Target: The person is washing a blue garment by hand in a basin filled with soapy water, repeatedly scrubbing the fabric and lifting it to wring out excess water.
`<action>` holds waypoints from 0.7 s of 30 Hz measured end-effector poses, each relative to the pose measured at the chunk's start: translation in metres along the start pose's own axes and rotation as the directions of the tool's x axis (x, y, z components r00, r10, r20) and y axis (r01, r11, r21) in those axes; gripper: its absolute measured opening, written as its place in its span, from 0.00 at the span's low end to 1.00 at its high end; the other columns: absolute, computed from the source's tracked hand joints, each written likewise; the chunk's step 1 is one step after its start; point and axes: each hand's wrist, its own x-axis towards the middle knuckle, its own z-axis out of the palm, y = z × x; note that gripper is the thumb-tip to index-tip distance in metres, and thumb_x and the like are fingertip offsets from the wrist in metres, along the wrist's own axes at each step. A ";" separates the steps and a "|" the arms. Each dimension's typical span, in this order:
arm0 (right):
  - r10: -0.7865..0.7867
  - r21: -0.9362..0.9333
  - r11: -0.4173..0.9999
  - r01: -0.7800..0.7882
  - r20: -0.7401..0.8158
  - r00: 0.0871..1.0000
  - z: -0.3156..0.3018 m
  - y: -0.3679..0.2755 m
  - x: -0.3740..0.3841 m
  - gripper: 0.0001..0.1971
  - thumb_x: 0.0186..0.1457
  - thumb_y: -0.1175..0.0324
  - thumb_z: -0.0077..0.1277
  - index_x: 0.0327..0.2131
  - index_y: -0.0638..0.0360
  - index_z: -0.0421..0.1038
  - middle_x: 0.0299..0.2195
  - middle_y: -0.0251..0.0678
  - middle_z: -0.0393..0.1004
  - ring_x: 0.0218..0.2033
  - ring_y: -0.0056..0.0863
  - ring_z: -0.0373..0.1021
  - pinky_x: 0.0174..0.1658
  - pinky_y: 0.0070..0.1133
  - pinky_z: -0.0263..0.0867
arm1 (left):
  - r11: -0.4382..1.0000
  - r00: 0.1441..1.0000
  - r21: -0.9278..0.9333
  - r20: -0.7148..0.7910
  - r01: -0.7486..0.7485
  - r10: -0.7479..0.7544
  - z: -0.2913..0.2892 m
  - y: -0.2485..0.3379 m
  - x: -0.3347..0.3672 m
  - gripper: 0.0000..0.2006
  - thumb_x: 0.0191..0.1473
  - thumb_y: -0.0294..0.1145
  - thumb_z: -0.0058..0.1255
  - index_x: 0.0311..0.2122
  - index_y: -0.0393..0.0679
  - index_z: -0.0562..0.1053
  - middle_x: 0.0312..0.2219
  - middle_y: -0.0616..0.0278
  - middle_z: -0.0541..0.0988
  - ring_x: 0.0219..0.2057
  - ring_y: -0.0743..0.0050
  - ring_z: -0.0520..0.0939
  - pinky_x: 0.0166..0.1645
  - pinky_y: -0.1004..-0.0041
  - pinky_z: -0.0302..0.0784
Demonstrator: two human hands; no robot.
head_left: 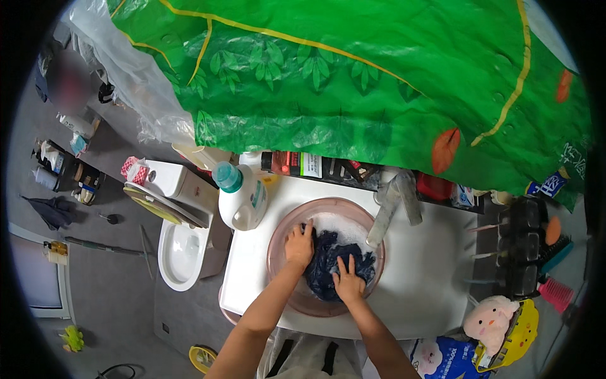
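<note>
A wet dark navy cloth lies bunched in a pinkish round basin, with white suds around its far side. My left hand is at the basin's left side, its fingers bent and closed on the cloth's left edge; a dark bit shows by the fingertips. Lower and to the right, my right hand rests on top of the cloth with its fingers stretched and apart. What kind of garment the cloth is cannot be made out.
The basin sits on a white sink counter under a grey faucet. A white detergent bottle with a teal cap stands at the left. Green plastic sheeting hangs beyond. A toilet is left; brushes are right.
</note>
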 end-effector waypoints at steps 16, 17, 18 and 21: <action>0.339 0.746 0.659 -0.097 -0.179 0.924 0.021 0.026 0.021 0.17 0.49 0.54 0.43 0.31 0.59 0.70 0.25 0.36 0.72 0.28 0.34 0.69 0.34 0.28 0.65 | 0.969 0.984 -0.176 0.020 0.176 -0.176 0.062 0.015 0.003 0.18 0.47 0.38 0.42 0.42 0.39 0.68 0.40 0.48 0.70 0.43 0.55 0.70 0.47 0.64 0.63; 0.418 0.884 0.378 -0.273 0.100 0.903 0.029 0.021 0.008 0.18 0.49 0.52 0.43 0.33 0.58 0.70 0.28 0.36 0.72 0.29 0.34 0.69 0.35 0.28 0.65 | 0.819 0.908 -0.432 -0.001 0.377 -0.418 0.045 0.027 -0.005 0.17 0.47 0.38 0.44 0.40 0.37 0.68 0.38 0.46 0.71 0.42 0.54 0.70 0.45 0.64 0.64; 0.400 0.896 0.061 -0.440 0.382 0.833 0.036 0.016 -0.006 0.20 0.50 0.50 0.42 0.35 0.57 0.69 0.30 0.35 0.71 0.31 0.34 0.68 0.37 0.29 0.64 | 0.735 0.844 -0.638 -0.246 0.230 -0.477 0.049 0.033 -0.015 0.16 0.46 0.38 0.48 0.34 0.34 0.68 0.32 0.45 0.70 0.37 0.53 0.71 0.42 0.64 0.64; 0.060 0.459 -0.622 -0.634 0.835 0.547 -0.014 -0.031 -0.021 0.24 0.52 0.46 0.37 0.45 0.53 0.64 0.41 0.35 0.67 0.42 0.33 0.64 0.43 0.29 0.62 | 0.619 0.850 -0.783 -0.369 -0.065 -0.377 0.006 0.059 -0.068 0.13 0.42 0.27 0.55 0.22 0.38 0.60 0.21 0.57 0.62 0.25 0.63 0.64 0.32 0.69 0.61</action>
